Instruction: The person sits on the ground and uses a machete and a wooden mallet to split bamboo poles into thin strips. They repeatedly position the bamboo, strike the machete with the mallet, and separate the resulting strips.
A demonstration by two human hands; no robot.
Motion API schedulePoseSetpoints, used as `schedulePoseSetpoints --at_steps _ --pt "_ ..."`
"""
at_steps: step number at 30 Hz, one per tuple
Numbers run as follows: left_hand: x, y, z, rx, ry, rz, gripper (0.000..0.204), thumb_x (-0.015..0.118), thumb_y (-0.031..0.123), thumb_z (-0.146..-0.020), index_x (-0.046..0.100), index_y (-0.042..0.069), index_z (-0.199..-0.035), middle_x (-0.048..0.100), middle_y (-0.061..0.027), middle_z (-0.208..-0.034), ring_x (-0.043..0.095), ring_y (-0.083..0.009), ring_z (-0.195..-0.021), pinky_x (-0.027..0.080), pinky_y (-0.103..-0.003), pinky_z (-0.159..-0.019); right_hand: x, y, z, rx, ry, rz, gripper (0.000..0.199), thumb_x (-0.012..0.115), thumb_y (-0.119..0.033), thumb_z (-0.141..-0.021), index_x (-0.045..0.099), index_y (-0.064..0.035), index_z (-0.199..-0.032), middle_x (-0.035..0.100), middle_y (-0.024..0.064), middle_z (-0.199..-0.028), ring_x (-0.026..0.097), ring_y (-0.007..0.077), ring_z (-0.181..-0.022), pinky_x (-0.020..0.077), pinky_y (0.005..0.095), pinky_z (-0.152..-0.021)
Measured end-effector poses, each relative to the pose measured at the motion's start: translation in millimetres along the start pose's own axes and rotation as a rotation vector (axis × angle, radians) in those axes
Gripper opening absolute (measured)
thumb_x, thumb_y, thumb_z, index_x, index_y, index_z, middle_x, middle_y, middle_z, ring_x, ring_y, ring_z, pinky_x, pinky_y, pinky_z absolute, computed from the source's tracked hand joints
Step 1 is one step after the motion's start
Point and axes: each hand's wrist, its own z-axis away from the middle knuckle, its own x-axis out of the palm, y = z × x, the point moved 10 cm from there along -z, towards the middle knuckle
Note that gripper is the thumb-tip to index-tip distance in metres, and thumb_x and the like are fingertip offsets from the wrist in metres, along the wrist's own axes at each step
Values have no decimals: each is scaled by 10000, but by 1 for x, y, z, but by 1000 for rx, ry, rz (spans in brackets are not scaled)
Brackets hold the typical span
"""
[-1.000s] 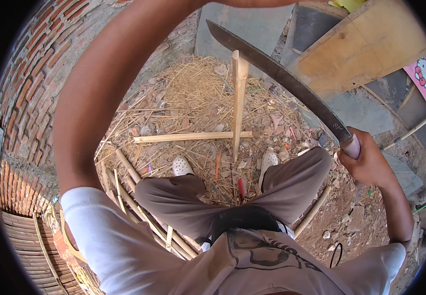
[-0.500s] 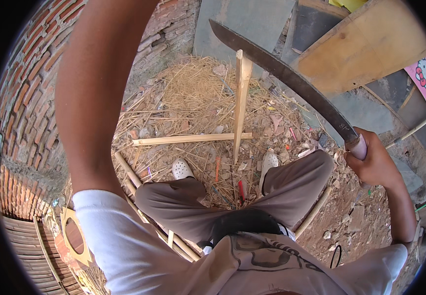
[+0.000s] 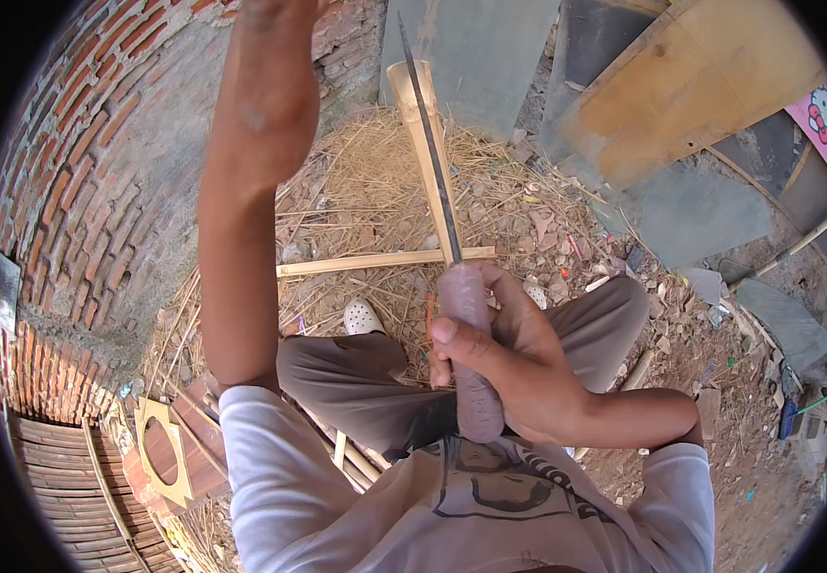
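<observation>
Head view: right hand (image 3: 514, 368) fingers (image 3: 461, 346) wrapped tight around machete (image 3: 451, 286) handle, blade edge-on against upright bamboo (image 3: 423, 153); left hand's grip out of sight.

Bright, hard daylight from above. The raised forearm (image 3: 251, 172) and brick wall (image 3: 79, 191) are strongly lit; the straw (image 3: 375, 201) looks pale and slightly washed out. Soft shadow lies under the legs. Focus is sharp centrally. Heavy fisheye bending at the rim, with a black circular vignette around the frame.

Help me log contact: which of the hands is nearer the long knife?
Right. The right hand grips the long knife by its handle; the left hand is raised away, mostly out of frame.
</observation>
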Motion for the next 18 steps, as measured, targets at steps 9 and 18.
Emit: schedulePoseSetpoints --at_steps 9,18 --pt "1 -12 197 -613 -206 -216 891 671 541 -856 327 9 -1482 586 -227 -1269 659 -287 -1004 547 -351 -774 59 24 -65 -146 -244 -142 613 441 -423 -1038 300 14 -1444 489 122 -1280 506 151 -1145 436 290 -946" --pt "-61 -71 205 -1042 -61 -132 399 696 217 -924 547 -27 -1203 544 3 -702 514 -60 -509 395 -227 -444 -295 -54 45 -594 963 760 543 630 -255 -926 493 6 -1383 553 187 -1325 561 262 -1157 426 397 -995"
